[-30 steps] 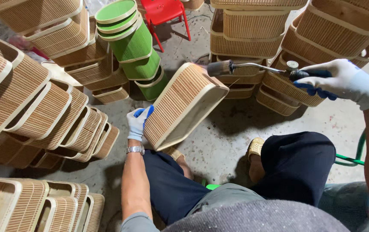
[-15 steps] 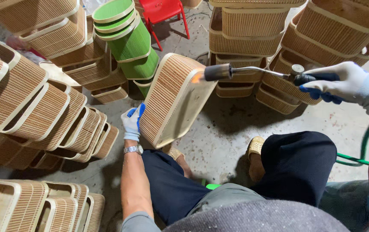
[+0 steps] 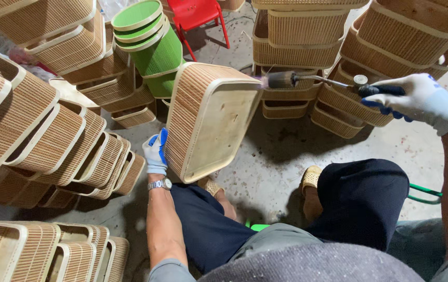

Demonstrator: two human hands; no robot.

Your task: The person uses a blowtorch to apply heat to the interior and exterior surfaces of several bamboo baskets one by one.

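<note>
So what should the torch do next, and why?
Probably slide along the basket's top rim. The torch in the right hand has its nozzle right at that rim's corner, while the left hand holds the basket tilted up.

basket stacks (image 3: pixel 51 120) crowd left; floor (image 3: pixel 286 151) open centre.

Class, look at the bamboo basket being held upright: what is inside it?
The bamboo basket, held by the left hand, shows a bare pale bottom and nothing inside. The torch in the right hand points at its rim. Its far side is hidden.
</note>
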